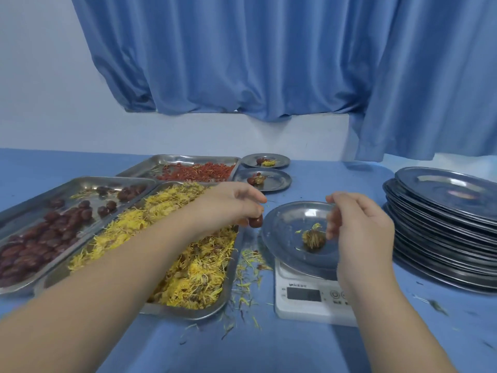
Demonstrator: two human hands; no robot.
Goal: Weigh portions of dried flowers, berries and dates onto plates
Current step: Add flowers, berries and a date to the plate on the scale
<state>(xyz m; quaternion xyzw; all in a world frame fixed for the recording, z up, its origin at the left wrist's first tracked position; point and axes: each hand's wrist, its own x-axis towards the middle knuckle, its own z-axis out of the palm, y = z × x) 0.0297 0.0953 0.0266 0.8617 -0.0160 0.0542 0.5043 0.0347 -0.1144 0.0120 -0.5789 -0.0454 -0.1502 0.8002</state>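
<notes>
A steel plate (285, 227) rests on a white digital scale (309, 294) and holds one dried flower head (313, 239). My left hand (234, 204) hovers over the tray of yellow dried flowers (193, 265), just left of the plate, and pinches a dark red date (255, 221). My right hand (360, 227) hangs over the plate's right side with fingers curled downward; nothing shows in it. The date tray (40, 232) lies at far left, the red berry tray (199, 172) behind.
Two filled plates (265, 160) (262, 179) sit behind the scale. A tall stack of bare steel plates (443, 224) stands at right. Loose yellow petals (248, 273) litter the blue table beside the scale. A blue curtain hangs behind.
</notes>
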